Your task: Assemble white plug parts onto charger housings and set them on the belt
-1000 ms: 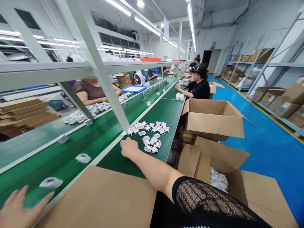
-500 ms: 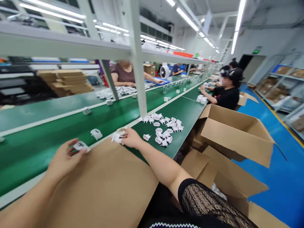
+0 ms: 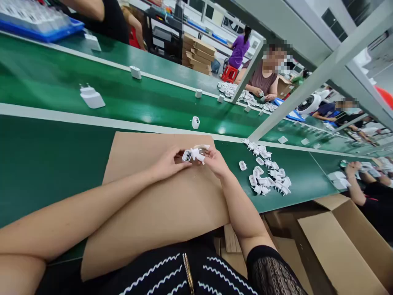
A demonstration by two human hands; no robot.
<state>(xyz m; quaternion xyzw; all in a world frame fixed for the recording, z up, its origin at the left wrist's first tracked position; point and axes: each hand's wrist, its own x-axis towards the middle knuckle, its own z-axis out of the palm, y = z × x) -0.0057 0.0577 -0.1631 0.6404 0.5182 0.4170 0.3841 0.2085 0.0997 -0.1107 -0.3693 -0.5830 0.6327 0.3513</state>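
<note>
My left hand (image 3: 168, 163) is closed around a white charger housing (image 3: 186, 155), its open end turned toward the right hand. In my right hand (image 3: 216, 160) is a small white two-pin plug piece (image 3: 195, 154), pinched by fingertips with white coverings. Both parts meet or nearly meet; I cannot tell whether they are joined. Beneath the hands lies a brown cardboard sheet (image 3: 159, 221). To the right, a loose pile of white plug pieces (image 3: 272, 174) is spread on the green bench.
Behind the cardboard runs a green conveyor belt (image 3: 147, 110) carrying several white chargers. A pale metal post (image 3: 276, 110) rises at right. An open carton (image 3: 346, 237) stands below the bench's right edge. Co-workers sit across the belt and at far right.
The view has swung left and down. My hands have come together over the cardboard, bringing the housing up to the plug piece.
</note>
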